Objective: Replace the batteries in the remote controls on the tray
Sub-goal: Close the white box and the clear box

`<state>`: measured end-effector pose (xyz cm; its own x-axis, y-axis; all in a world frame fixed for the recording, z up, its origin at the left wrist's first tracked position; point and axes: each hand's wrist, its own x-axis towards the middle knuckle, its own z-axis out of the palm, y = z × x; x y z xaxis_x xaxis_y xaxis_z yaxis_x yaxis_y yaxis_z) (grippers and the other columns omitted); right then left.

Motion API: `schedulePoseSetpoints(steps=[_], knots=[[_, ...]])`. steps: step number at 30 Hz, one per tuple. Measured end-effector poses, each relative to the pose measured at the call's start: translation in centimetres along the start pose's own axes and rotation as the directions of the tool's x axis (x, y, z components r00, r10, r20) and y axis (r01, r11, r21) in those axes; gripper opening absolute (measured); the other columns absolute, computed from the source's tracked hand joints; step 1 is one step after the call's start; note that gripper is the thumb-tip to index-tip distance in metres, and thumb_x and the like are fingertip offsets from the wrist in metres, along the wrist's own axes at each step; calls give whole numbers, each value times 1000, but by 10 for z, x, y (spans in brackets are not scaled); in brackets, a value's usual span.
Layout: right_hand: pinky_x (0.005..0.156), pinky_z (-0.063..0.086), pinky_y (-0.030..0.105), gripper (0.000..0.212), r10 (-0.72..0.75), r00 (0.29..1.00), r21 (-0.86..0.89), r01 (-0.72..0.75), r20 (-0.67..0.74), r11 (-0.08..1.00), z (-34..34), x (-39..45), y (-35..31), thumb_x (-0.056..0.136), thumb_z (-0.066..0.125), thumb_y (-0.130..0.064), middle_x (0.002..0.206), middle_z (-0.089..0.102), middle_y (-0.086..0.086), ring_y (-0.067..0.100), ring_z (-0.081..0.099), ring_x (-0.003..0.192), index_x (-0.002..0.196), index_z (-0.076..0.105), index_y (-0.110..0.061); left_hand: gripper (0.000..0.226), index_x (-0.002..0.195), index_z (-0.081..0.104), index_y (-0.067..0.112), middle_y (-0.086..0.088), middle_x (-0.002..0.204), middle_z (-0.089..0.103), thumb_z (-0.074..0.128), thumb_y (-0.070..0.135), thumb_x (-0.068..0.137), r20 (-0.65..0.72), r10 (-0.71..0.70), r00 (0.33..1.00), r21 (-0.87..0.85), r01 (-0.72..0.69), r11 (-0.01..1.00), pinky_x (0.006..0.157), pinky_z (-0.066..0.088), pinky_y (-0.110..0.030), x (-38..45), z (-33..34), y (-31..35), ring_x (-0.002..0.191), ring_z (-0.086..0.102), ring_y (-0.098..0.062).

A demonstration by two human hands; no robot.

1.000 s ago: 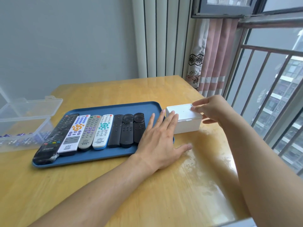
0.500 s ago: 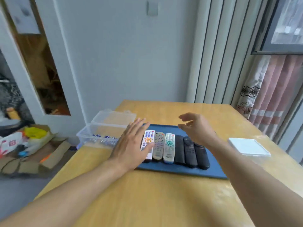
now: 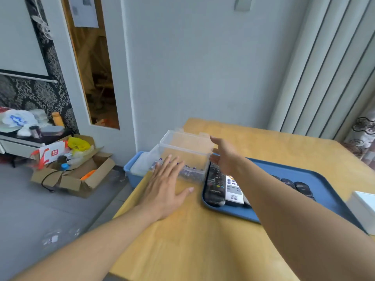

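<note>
A blue tray point(image 3: 284, 173) lies on the wooden table point(image 3: 203, 240) and carries several remotes; a black remote point(image 3: 214, 185) and a white remote point(image 3: 233, 190) show at its left end, and my right forearm covers the others. A clear plastic box point(image 3: 182, 157) with batteries point(image 3: 190, 171) in its bottom stands at the table's left edge, lid open. My left hand point(image 3: 164, 185) is flat with fingers spread against the box's near side. My right hand point(image 3: 225, 157) is open at the box's right end. Neither hand holds anything.
A white box point(image 3: 363, 205) stands at the right beside the tray. Below the table's left edge sit a blue bin point(image 3: 132, 171) and an open cardboard box point(image 3: 75, 171) of clutter on the grey floor. Curtains hang at the far right.
My view has swung left. Both hands left the white box, crossed over the tray and now reach the clear battery box, one on each side.
</note>
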<state>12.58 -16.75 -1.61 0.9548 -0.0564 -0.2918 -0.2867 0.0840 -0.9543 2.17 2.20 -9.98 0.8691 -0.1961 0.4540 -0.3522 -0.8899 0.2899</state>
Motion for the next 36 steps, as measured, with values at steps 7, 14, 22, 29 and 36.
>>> schedulePoseSetpoints(steps=[7,14,22,29,36], knots=[[86,47,34,53,-226,974,-125,222,-15,967,7,-14,-9,92,47,-68,98,66,0,17,61,92,101,72,-21,87,162,-6,24,9,169,-11,40,63,99,41,-5,999,22,4,1000,127,-3,-39,-1,-2,1,153,-20,-6],[77,47,24,24,-532,827,-547,534,181,644,6,-46,-2,99,59,-35,108,74,-2,13,66,100,107,73,-17,94,162,-5,12,-4,171,-2,60,30,96,-298,-102,949,-25,99,995,128,1,-36,-4,-9,2,157,-4,-15],[102,47,31,28,-409,809,-828,528,422,191,1,-59,31,93,62,-29,133,64,-16,13,60,121,119,72,-35,91,163,1,18,-1,171,2,52,10,89,-246,-295,923,-34,296,954,127,-6,-41,5,-6,-10,158,-7,-22],[104,44,27,31,-447,822,-820,501,352,277,5,-63,40,94,59,-28,138,59,-18,12,53,129,123,71,-33,71,155,31,10,0,163,31,50,3,87,-170,-294,941,88,311,946,128,7,-44,7,1,-13,157,5,-28],[114,31,33,46,-378,829,-879,471,413,73,8,-75,39,100,45,-20,154,42,-15,19,40,140,144,51,-33,60,149,42,9,-2,156,43,53,7,89,-149,-323,934,110,341,934,122,21,-41,14,-8,-9,154,19,-29]])
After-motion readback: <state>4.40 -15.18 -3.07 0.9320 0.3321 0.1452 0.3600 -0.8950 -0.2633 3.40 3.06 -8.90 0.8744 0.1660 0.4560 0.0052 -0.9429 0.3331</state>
